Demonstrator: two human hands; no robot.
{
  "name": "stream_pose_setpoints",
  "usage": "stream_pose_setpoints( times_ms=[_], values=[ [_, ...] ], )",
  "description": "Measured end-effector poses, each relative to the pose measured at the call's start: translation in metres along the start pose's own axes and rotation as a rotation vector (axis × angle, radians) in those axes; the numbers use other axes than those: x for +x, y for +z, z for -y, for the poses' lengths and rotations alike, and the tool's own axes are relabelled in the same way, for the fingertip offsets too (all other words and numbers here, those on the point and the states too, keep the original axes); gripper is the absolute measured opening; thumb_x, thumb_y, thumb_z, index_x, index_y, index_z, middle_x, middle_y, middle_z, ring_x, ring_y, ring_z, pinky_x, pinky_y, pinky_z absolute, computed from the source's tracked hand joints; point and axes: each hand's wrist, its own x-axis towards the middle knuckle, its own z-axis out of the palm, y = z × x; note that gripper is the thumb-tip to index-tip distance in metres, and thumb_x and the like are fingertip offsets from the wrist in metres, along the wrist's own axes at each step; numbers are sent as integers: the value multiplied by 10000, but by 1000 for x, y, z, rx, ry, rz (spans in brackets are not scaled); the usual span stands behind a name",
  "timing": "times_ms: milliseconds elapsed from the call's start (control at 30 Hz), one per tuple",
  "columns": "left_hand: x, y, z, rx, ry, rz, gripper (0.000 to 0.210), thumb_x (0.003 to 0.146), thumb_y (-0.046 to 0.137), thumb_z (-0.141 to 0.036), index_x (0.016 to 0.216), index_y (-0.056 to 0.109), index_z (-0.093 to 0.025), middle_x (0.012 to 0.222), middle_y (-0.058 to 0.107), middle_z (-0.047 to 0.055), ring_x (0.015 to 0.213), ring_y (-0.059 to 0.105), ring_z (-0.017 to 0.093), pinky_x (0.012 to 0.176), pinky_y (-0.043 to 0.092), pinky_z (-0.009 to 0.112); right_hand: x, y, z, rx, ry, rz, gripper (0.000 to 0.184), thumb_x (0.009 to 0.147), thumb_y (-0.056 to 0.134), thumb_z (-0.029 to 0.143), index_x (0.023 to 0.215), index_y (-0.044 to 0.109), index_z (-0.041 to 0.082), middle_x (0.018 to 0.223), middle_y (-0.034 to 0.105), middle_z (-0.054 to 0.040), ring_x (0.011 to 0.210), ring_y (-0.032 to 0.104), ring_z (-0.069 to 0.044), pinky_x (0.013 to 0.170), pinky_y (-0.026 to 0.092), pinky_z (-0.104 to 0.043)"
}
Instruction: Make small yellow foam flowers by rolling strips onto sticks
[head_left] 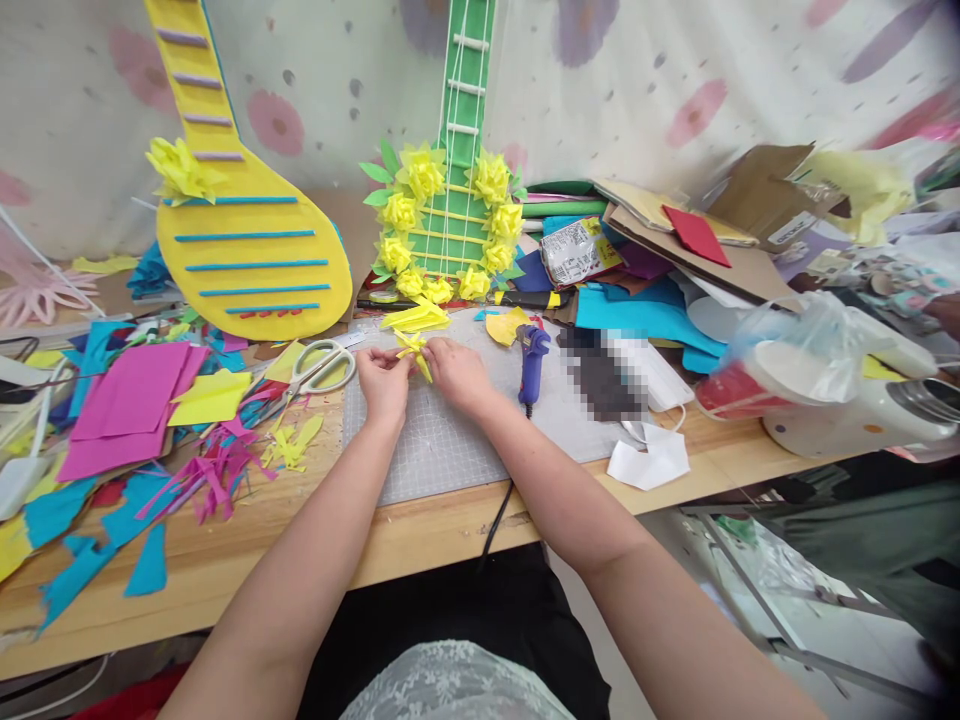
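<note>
The left hand (pixel 384 385) and right hand (pixel 456 372) hold a small yellow paper piece (pixel 411 346) in fingertip grips, over a gridded cutting mat (pixel 442 455) bearing a purple glue gun (pixel 533 362).

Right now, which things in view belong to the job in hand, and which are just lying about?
Likely in the job:
yellow piece, between left hand and right hand
yellow paper just beyond
gridded mat beneath
purple glue gun, unheld, nearby

Seemingly just lying about:
magenta sheets
red sheet
white spotted container
</note>
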Motion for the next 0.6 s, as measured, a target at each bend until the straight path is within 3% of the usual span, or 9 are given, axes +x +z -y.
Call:
stream_pose_setpoints(
  times_ms=[300,600],
  values=[
    [6,-5,4,137,75,47,427,599,648,-100,783,286,-230,712,574,-50,633,602,108,587,484,247,3,1,-1,72,22,40,302,938,289,283,979,555,146,992,631,-116,873,569,-185,717,386,-279],
    [6,-6,0,94,92,29,412,633,609,-131,787,243,-242,706,519,-65,671,605,114,577,472,244,3,3,5,205,84,-40,199,916,373,310,995,497,176,929,641,-71,773,573,-162,641,352,-256]
  ],
)
